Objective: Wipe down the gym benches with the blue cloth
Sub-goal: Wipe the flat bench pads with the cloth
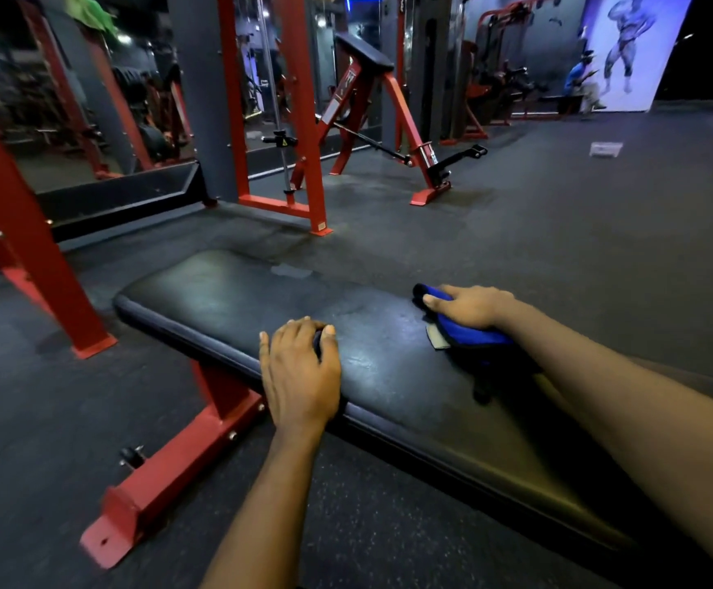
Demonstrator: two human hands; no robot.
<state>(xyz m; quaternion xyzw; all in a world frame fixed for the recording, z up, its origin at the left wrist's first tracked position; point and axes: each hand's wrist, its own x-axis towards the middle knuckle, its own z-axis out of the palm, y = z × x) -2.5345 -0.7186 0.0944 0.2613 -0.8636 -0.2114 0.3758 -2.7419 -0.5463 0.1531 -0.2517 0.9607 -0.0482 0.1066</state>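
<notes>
Bench: we see a long flat bench (pixel 227 299) with a black, smooth, slightly glossy padded top and rounded corners.
Bench frame: under the pad's left end is a red-painted square metal leg and foot bar (pixel 168 474), bolted together.
Left hand: our left hand (pixel 299 376) lies palm down on the bench's near edge, fingers spread and relaxed, holding nothing.
Right hand: our right hand (pixel 471 306) sits on the bench's far side, thumb and fingers curled around the cloth and pressing it to the pad.
Blue cloth: the blue cloth (pixel 469 333) is bunched under that hand on the bench top. It looks soft, with dark edging and a pale tag (pixel 436 338).
Floor: dark speckled rubber floor (pixel 558 231) surrounds the bench.
Rack: red metal uprights (pixel 299 121) stand beyond the bench.
</notes>
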